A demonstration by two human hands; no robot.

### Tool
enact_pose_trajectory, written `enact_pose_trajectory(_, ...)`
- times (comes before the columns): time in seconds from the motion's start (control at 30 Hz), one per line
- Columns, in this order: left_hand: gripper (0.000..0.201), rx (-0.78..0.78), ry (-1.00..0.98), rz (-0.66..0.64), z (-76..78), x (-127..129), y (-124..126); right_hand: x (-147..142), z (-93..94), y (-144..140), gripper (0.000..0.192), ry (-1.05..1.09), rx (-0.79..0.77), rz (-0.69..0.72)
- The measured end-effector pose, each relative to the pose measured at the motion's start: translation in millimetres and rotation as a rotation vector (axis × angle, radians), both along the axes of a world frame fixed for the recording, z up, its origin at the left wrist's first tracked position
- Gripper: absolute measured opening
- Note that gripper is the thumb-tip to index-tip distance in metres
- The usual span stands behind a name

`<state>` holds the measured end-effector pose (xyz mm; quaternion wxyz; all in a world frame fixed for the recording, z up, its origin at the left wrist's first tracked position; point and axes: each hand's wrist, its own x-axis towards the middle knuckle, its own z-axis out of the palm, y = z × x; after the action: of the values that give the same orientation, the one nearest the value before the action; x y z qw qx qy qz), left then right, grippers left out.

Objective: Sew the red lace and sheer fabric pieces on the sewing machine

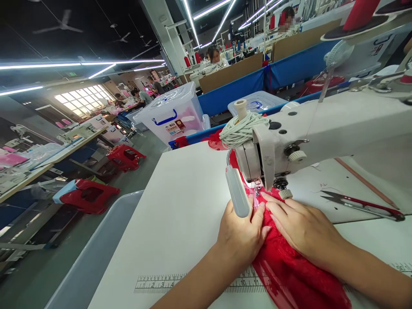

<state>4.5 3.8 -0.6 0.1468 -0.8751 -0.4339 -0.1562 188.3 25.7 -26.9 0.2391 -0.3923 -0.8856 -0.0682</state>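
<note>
Red lacy fabric point(289, 266) runs from the table's near edge up under the presser foot point(257, 190) of a white sewing machine point(341, 124). My left hand point(240, 231) pinches the fabric's left edge just in front of the foot, thumb and fingers pressed together. My right hand point(299, 223) lies flat on the cloth to the right, fingers stretched toward the needle area. A grey lamp head point(238, 193) hangs over my left fingers and partly hides them. Pale green cord point(241, 131) is wound on top of the machine head.
Red-handled thread snips point(363, 205) and a brown pencil point(367, 182) lie on the machine bed at right. A printed ruler point(157, 283) marks the table's front. A clear plastic box point(174, 113) stands behind; red stools point(90, 195) and a grey bin point(96, 253) are left. Other people sit farther back.
</note>
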Motion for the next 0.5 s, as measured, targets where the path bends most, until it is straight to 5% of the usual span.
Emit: enact_pose_trajectory(0.5, 0.032, -0.008, -0.014, -0.011, -0.9, -3.4, 0.1, -0.3, 0.4, -0.4, 0.033, -0.006, 0.008, -0.013)
